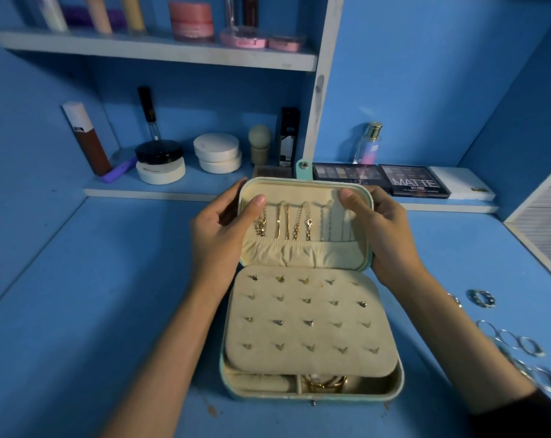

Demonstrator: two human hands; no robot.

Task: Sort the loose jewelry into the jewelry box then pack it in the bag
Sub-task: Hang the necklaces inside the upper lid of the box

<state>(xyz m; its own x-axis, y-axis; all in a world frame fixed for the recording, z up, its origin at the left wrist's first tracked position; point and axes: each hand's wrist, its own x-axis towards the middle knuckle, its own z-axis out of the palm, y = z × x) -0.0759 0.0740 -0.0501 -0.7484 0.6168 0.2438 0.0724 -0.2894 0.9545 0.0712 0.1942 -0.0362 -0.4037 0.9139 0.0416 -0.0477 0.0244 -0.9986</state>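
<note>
Holding the jewelry box lid [305,254] upright on the desk [110,311] by its far corners, pinched in left grip [223,229] and right grip [381,229].

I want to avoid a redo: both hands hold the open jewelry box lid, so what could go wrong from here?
1. Loose rings lie on the table beside the right forearm; shutting the lid now would leave them unsorted, and the arm might sweep them off.
2. The chains hanging in the lid, which the left hand and right hand grip, may swing and tangle.
</note>
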